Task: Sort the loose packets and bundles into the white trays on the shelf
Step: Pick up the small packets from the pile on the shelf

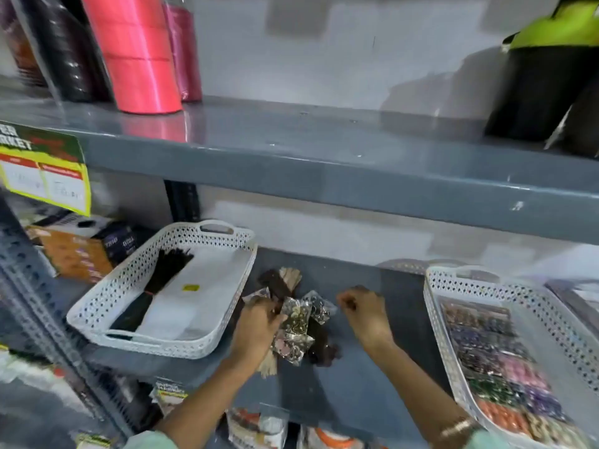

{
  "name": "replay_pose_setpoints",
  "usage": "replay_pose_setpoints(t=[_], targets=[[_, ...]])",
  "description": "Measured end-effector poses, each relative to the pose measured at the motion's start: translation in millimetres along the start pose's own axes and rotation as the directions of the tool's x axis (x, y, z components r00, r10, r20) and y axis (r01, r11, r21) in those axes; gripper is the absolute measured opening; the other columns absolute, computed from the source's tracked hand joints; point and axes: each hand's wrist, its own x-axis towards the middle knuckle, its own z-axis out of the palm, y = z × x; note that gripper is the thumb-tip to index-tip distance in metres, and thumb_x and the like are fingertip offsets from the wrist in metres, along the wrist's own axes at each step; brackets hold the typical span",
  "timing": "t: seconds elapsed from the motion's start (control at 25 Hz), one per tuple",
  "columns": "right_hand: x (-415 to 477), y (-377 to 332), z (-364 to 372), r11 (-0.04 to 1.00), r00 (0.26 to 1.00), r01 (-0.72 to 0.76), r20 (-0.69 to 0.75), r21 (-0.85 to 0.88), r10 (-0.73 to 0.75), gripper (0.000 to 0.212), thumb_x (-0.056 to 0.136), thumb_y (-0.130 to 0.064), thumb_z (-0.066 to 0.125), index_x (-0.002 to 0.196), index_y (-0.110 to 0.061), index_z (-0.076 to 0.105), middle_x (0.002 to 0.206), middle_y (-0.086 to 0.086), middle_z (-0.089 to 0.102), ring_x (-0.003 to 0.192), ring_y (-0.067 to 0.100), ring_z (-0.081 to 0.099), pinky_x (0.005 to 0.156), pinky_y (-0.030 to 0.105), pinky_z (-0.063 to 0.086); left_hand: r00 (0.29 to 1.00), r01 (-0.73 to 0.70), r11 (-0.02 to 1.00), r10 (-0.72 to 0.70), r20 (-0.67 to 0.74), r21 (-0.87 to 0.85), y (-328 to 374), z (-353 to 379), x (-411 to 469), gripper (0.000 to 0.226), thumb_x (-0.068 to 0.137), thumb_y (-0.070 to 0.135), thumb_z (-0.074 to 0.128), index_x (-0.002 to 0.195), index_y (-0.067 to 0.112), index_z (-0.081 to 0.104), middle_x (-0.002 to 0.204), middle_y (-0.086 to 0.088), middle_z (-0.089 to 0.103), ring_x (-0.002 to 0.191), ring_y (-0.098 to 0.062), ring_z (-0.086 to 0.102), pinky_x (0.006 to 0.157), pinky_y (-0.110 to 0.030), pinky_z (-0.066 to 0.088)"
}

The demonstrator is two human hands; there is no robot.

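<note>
A heap of loose clear packets point(299, 322) and dark and tan fibre bundles point(285, 280) lies on the grey shelf between two white perforated trays. The left tray point(168, 341) holds a black bundle point(162, 273). The right tray point(437, 306) is packed with several rows of coloured packets point(499, 367). My left hand point(256, 328) is curled down into the heap, fingers closed on a packet at its left side. My right hand point(364, 314) hovers just right of the heap with fingers loosely curled and nothing in it.
A grey shelf board point(324, 170) overhangs close above, bearing pink and red ribbon rolls point(139, 53) and a black and green bag point(544, 79). An orange box point(74, 254) stands left of the left tray. Hanging packets point(259, 429) show below the shelf front.
</note>
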Motion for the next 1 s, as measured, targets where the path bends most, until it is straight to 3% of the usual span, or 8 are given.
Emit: replay_pose_setpoints(t=[0.16, 0.28, 0.4, 0.52, 0.64, 0.76, 0.88, 1.0], targets=[[29.9, 3.8, 29.7, 0.994, 0.987, -0.109, 0.12, -0.02, 0.111, 0.032, 0.078, -0.009, 0.051, 0.052, -0.02, 0.036, 0.061, 0.007, 0.039, 0.071, 0.011, 0.041, 0.055, 0.025, 0.029, 0.984, 0.095, 0.992, -0.105, 0.142, 0.078, 6.7, 15.0, 24.5, 0.04, 0.08, 0.034, 0.069, 0.089, -0.005, 0.065, 0.101, -0.021, 0.069, 0.091, -0.032, 0.066, 0.074, -0.037, 0.051], [45.6, 18.6, 52.5, 0.98, 0.97, -0.191, 0.142, -0.047, 0.196, 0.044, 0.079, -0.004, 0.058, 0.047, -0.015, 0.03, 0.056, 0.002, 0.038, 0.07, 0.016, 0.044, 0.048, 0.026, 0.029, 0.96, 0.193, 0.978, -0.205, 0.191, 0.079, 8.3, 27.2, 33.1, 0.04, 0.078, 0.027, 0.072, 0.094, -0.009, 0.062, 0.103, -0.024, 0.067, 0.096, -0.034, 0.065, 0.08, -0.041, 0.052], [51.1, 23.0, 63.2, 0.97, 0.964, -0.224, 0.124, -0.092, 0.235, 0.046, 0.08, 0.002, 0.05, 0.045, -0.018, 0.026, 0.062, 0.007, 0.042, 0.074, 0.016, 0.043, 0.06, 0.028, 0.031, 0.952, 0.231, 0.973, -0.231, 0.201, 0.024, 6.2, 30.6, 38.3, 0.021, 0.078, 0.015, 0.073, 0.071, 0.008, 0.054, 0.075, -0.009, 0.058, 0.072, -0.021, 0.058, 0.051, -0.027, 0.042], [54.6, 25.0, 53.5, 0.956, 0.939, -0.288, 0.182, -0.054, 0.293, 0.038, 0.084, 0.002, 0.046, 0.051, -0.015, 0.038, 0.063, 0.004, 0.047, 0.068, 0.014, 0.05, 0.059, 0.022, 0.037, 0.946, 0.261, 0.96, -0.233, 0.224, -0.1, 2.0, 27.9, 46.1, 0.041, 0.076, 0.013, 0.074, 0.057, 0.021, 0.039, 0.059, 0.006, 0.044, 0.056, -0.01, 0.045, 0.044, -0.02, 0.027], [62.6, 34.3, 15.0, 0.954, 0.924, -0.3, 0.24, -0.027, 0.297, 0.018, 0.08, -0.005, 0.062, 0.071, -0.02, 0.058, 0.082, 0.005, 0.055, 0.08, 0.014, 0.052, 0.071, 0.021, 0.042, 0.934, 0.201, 0.969, -0.146, 0.325, -0.145, 16.1, 20.7, 45.6, 0.018, 0.074, 0.019, 0.077, 0.076, 0.014, 0.06, 0.071, 0.003, 0.059, 0.062, -0.008, 0.051, 0.051, -0.017, 0.035], [71.0, 56.7, -39.4, 0.963, 0.954, -0.173, 0.209, -0.205, 0.216, 0.022, 0.074, -0.002, 0.07, 0.096, -0.003, 0.071, 0.089, 0.009, 0.066, 0.092, 0.016, 0.06, 0.077, 0.025, 0.046, 0.881, 0.078, 0.993, -0.028, 0.473, -0.087, 39.3, 35.5, 35.1, 0.039, 0.074, 0.017, 0.077, 0.109, 0.001, 0.065, 0.109, -0.012, 0.069, 0.089, -0.013, 0.057, 0.062, -0.015, 0.04], [68.9, 79.7, -74.2, 0.917, 0.917, -0.059, 0.342, -0.393, 0.206, 0.028, 0.077, 0.0, 0.069, 0.104, 0.004, 0.068, 0.112, 0.017, 0.07, 0.1, 0.022, 0.064, 0.075, 0.019, 0.05, 0.791, -0.079, 0.997, 0.058, 0.609, 0.008, 61.9, 74.7, 11.4, 0.033, 0.08, 0.012, 0.07, 0.111, 0.001, 0.065, 0.115, -0.013, 0.068, 0.095, -0.02, 0.061, 0.051, -0.002, 0.035], [60.1, 97.8, -74.5, 0.901, 0.917, 0.004, 0.362, -0.434, 0.171, 0.022, 0.079, 0.008, 0.059, 0.099, 0.009, 0.066, 0.11, 0.023, 0.069, 0.093, 0.025, 0.064, 0.062, 0.02, 0.037, 0.783, -0.147, 0.984, 0.052, 0.62, 0.103, 64.7, 117.6, -10.6, 0.011, 0.083, 0.0, 0.059, 0.09, -0.001, 0.066, 0.097, -0.014, 0.065, 0.089, -0.018, 0.061, 0.08, -0.02, 0.051]])
